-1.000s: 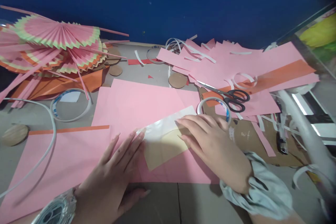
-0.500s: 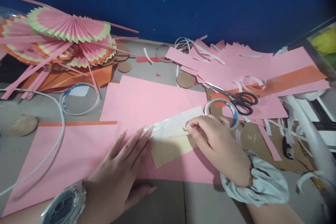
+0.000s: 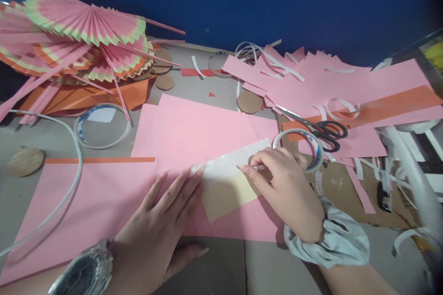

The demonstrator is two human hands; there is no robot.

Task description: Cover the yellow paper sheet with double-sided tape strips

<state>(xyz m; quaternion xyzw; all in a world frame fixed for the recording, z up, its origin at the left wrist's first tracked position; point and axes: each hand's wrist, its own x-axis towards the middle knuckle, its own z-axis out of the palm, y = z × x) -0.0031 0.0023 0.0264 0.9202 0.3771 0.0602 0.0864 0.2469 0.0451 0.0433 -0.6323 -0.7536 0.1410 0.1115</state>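
My left hand (image 3: 166,219) lies flat with its fingers stretched, fingertips on the left end of a paper strip, white along the top and pale yellow below (image 3: 224,196). The strip lies at a slant on pink paper sheets (image 3: 204,124). Over the strip's right half is my right hand (image 3: 284,184), thumb and fingers drawn together in a pinch at the line between white and yellow. What is between those fingertips, if anything, is too small to make out. A roll of double-sided tape (image 3: 320,156) is just behind the right hand, with black-handled scissors (image 3: 328,133) beside it.
Pleated paper fans (image 3: 90,27) are piled at the back left, near another tape roll (image 3: 79,133). A white cable (image 3: 79,161) crosses the left side. Pink sheets and scraps (image 3: 332,83) heap at the back right. A cutter (image 3: 384,191) lies on cardboard (image 3: 337,203).
The right thumb has slid slightly left along the strip. A narrow pale edge that ran between the hands no longer shows. My left hand stays put; the view has shifted slightly.
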